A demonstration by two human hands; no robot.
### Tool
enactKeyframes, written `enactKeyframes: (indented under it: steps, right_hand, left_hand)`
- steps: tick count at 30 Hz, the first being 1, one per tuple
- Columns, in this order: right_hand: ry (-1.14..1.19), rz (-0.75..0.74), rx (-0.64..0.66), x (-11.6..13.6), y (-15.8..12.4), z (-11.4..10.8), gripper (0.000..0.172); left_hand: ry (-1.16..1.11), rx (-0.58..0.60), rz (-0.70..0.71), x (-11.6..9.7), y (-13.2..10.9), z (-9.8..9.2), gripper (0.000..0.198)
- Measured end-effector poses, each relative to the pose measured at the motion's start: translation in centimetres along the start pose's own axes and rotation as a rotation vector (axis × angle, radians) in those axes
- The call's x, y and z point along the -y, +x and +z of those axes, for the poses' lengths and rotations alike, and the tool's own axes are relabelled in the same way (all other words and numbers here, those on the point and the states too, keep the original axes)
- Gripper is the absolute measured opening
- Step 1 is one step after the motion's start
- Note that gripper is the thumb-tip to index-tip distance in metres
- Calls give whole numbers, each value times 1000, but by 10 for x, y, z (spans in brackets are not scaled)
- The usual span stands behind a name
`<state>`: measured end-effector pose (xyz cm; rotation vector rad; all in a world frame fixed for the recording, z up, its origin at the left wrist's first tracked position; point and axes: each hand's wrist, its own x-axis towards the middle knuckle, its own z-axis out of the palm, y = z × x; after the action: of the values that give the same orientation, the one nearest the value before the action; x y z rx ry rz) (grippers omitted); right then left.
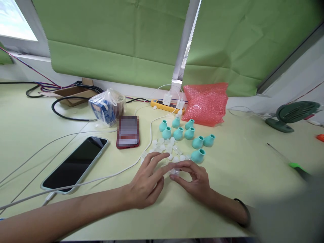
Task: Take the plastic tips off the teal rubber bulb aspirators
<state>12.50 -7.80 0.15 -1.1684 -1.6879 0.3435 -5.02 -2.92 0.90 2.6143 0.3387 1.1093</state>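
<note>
Small clear and white plastic pieces (168,145) lie in a loose pile at the middle of the table. My right hand (196,179) pinches one translucent plastic piece (176,171) between thumb and fingertips at the near edge of the pile. From the left, my left hand (149,179) reaches over the pile with its fingers stretched apart. Its index fingertip meets the right fingertips by the pinched piece, and whether it touches that piece I cannot tell. Behind the pile stand several teal bulb-shaped pieces with open necks (178,133), the closest one (198,155) just beyond my right hand.
Left of the pile lie a red-cased phone (128,147) and a larger phone (76,162), with a white cable (131,163) crossing the table. A bagged blue box (103,108), yellow power strip (164,106) and pink bubble-wrap pouch (206,104) sit behind. To the right are a screwdriver (295,165) and green fan (291,114).
</note>
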Motion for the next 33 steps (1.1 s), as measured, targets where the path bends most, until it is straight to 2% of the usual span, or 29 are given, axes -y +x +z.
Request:
enactKeyframes:
  steps: [6, 11, 13, 15, 17, 20, 22, 24, 29, 33]
  right_hand:
    - [31, -21, 36, -1, -3, 1, 21]
    - [-41, -144, 1, -6, -5, 3, 18]
    - [-81, -183, -14, -6, -4, 2, 17]
    - [-98, -208, -4, -4, -4, 1, 18]
    - [-95, -246, 18, -2, -3, 0, 21]
    - [-72, -369, 125, 2, -3, -5, 22]
    - [-118, -478, 226, 4, -2, -9, 23]
    - [-221, -569, 270, 6, 0, -14, 24]
    - [-303, -680, 220, 8, 3, -17, 19]
    - [-323, -652, 204, 8, 5, -14, 23]
  left_hand:
    - [221, -36, 38, 2, -2, 4, 40]
    - [422, -108, 108, 0, 0, 11, 29]
    - [423, -70, 131, -1, 1, 11, 24]
    - [314, 26, 134, -1, 1, 8, 22]
    - [111, 106, 87, 0, 1, 2, 21]
    - [-178, 115, -77, 1, 2, -6, 21]
    - [-285, 116, -193, 1, 4, -8, 22]
    - [-335, 153, -280, 0, 6, -8, 21]
    - [-395, 280, -319, -6, 8, -3, 23]
    - [-558, 299, -477, -6, 8, -4, 23]
